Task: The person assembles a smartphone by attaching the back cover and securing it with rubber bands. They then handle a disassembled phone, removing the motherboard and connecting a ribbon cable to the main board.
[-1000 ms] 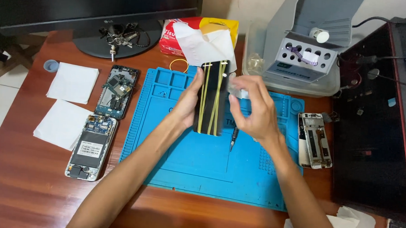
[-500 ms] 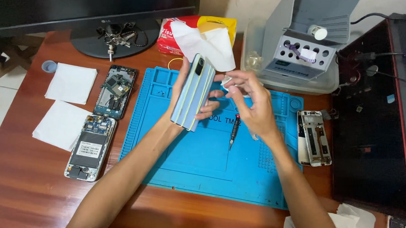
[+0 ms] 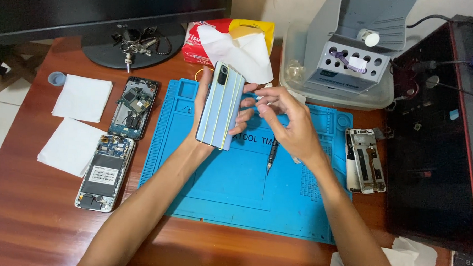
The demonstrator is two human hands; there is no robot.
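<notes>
Here, the left hand (image 3: 208, 108) grips a pale blue phone (image 3: 220, 106) upright, back facing up, bound with thin yellow bands, while the right hand (image 3: 286, 121) pinches at its edge above a blue mat (image 3: 234, 201) on the counter (image 3: 28, 230).

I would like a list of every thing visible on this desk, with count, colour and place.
phone: 1, pale blue with yellow bands, held upright over mat
mat: 1, blue, desk centre
screwdriver: 1, dark, on mat
opened phones: 2, left of mat
phone frame: 1, white, right of mat
white sheets: 2, far left
tissue pack: 1, red-yellow, behind mat
monitor stand: 1, black, back left
grey tool holder: 1, back right
left hand: grips phone
right hand: beside phone
</notes>
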